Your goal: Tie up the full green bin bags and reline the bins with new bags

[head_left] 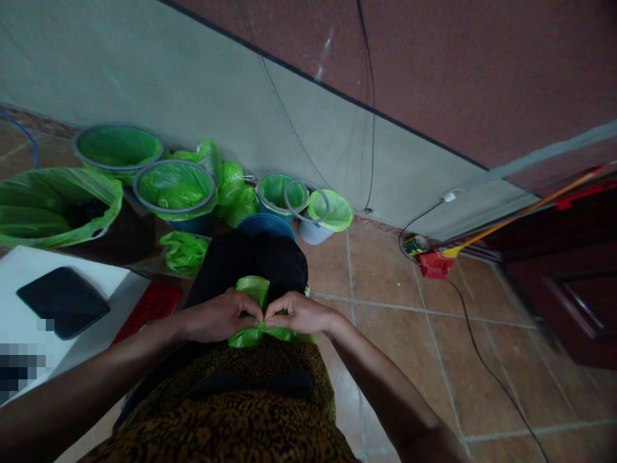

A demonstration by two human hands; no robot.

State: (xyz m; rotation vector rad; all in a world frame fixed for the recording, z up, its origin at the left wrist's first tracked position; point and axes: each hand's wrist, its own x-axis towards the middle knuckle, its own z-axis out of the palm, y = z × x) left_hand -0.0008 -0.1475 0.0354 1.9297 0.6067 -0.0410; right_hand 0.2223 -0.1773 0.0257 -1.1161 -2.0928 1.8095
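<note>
A green plastic bag (pixel 254 289) lies on my lap, over dark trousers. My left hand (pixel 219 316) and my right hand (pixel 297 313) meet at its middle, both with fingers closed in a pinch on the bag's bunched plastic. Part of the bag sticks up beyond my fingers and part spreads below them.
Several bins lined with green bags (pixel 174 188) stand along the wall (pixel 193 83), with loose green bags (pixel 184 251) among them. A black tablet (pixel 62 301) lies on a white surface (pixel 29 270) at left beside a red tray (pixel 149 308). A broom (pixel 520 212) and cable (pixel 482 360) lie right.
</note>
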